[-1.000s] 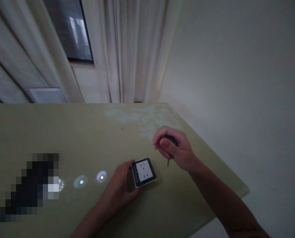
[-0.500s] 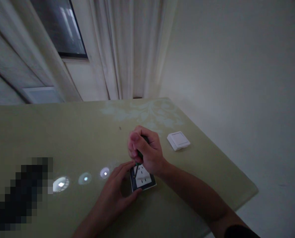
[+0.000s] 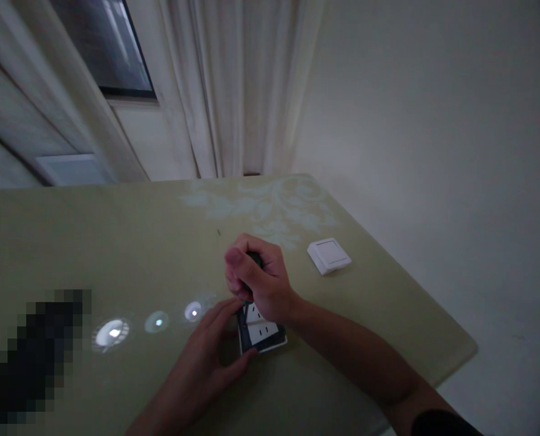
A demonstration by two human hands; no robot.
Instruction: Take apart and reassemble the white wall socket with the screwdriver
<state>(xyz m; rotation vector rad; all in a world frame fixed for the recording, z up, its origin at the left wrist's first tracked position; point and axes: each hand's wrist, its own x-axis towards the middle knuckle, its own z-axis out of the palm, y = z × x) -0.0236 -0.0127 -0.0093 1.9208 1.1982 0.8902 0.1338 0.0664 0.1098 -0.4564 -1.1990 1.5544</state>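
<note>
A wall socket (image 3: 261, 331) with a white face and dark frame lies flat on the pale green table (image 3: 115, 242). My left hand (image 3: 206, 357) holds the socket by its left edge, fingers curled around it. My right hand (image 3: 256, 278) is closed on a small dark-handled screwdriver (image 3: 252, 266), held upright. The screwdriver's tip points down at the socket's upper left corner. A white wall switch (image 3: 329, 255) lies by itself to the right of my right hand.
Three bright light reflections (image 3: 156, 322) line up on the tabletop left of the socket. A blurred-out dark patch (image 3: 34, 357) covers the near left. The table's right edge (image 3: 433, 315) drops to a white floor. Curtains (image 3: 233, 85) and a window hang behind.
My right hand carried the screwdriver from the right side to above the socket's left corner. That uncovered the white switch it had hidden. My left hand stays on the socket.
</note>
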